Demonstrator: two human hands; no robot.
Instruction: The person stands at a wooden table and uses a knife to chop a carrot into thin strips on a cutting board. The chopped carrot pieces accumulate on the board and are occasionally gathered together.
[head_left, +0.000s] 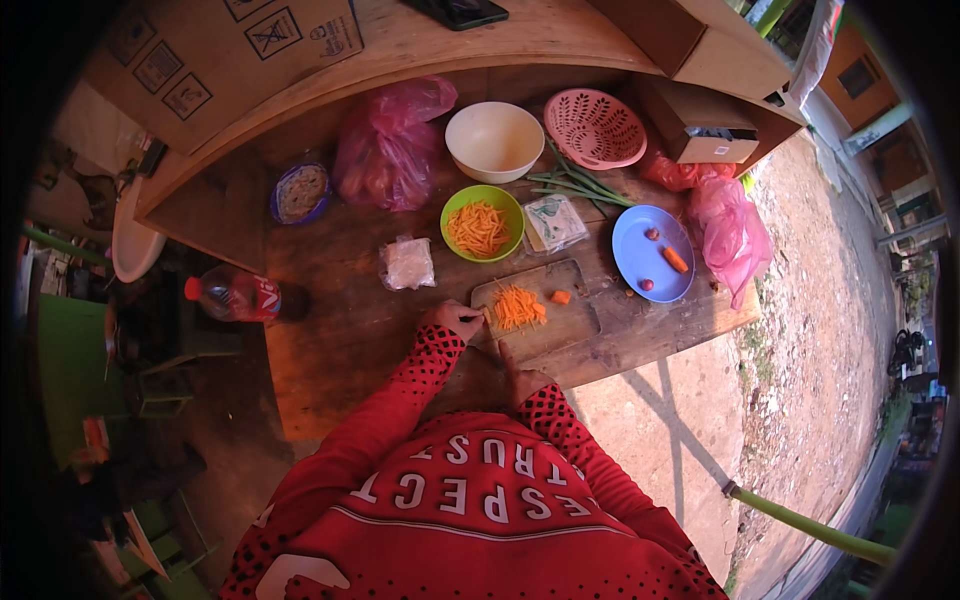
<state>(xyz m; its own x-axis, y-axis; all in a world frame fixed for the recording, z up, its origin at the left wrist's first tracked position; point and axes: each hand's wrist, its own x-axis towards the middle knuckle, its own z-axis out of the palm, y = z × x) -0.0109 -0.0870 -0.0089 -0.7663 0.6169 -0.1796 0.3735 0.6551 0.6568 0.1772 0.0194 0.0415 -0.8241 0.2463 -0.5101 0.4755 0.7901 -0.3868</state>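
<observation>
My left hand (454, 319) has its fingertips drawn together at the left edge of a wooden cutting board (574, 335), by a small pale piece; whether it grips anything is unclear. Just below the board is my right hand (529, 382), its index finger stretched towards the board's lower left edge; its palm side is hidden. On the board lie a pile of carrot strips (516, 306) and a short carrot chunk (560, 298). Beyond it stands a green bowl (517, 217) of carrot strips. A blue plate (630, 259) at right holds a carrot piece (675, 259) and small shallots.
Around the board are a wrapped pale block (409, 262), a packet (556, 222), green onions (577, 184), a cream bowl (491, 142), a pink basket (595, 127) and plastic bags (390, 161). A bottle (236, 295) stands left; a raised wooden shelf (525, 45) spans the back.
</observation>
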